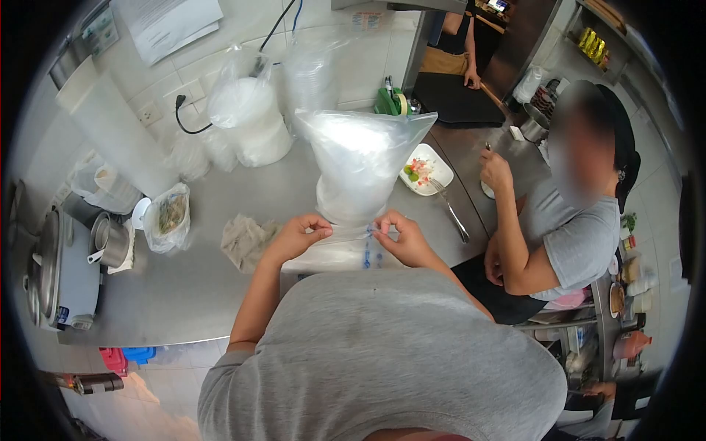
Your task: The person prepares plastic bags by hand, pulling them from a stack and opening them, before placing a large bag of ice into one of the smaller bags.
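A large clear plastic bag (357,165) stands upright on the steel counter in front of me, with flatter plastic (334,257) bearing blue print below it. My left hand (305,234) pinches the plastic at the left of the bag's base, thumb against fingertips. On the right side, my right hand (397,234) pinches the same plastic near the blue print. A crumpled beige cloth (246,241) lies just left of my left hand. Beyond my right hand is a white dish (426,170) with bits of red and green food and a fork resting on it.
A person in a grey shirt (581,242) sits at the right, holding a utensil. Bagged containers (250,117) stand along the wall. At the left are a bag of food (168,219), metal cups (110,239) and a tall translucent cylinder (110,125). Another person stands behind.
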The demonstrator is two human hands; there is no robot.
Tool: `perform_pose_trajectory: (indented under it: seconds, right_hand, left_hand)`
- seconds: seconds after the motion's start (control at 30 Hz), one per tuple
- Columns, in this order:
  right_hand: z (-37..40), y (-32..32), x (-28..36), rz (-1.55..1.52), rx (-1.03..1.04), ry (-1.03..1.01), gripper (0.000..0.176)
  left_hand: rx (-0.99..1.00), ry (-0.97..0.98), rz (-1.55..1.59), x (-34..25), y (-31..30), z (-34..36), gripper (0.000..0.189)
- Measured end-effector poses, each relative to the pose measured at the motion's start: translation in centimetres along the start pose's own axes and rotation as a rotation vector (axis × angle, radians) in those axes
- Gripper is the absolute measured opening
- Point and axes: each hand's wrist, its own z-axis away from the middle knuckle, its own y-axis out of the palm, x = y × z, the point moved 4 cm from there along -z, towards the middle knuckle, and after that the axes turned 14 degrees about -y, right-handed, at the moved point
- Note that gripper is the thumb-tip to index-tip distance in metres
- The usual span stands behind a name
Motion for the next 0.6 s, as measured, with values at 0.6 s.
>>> perform_pose_trajectory:
  seconds: [0.6]
  right_hand:
    - [3.9,3.9,-5.6,0.396,0.418,0.137,0.027]
  left_hand:
    - [-0.151,0.264,-0.433,-1.6,4.3,-1.3,0.026]
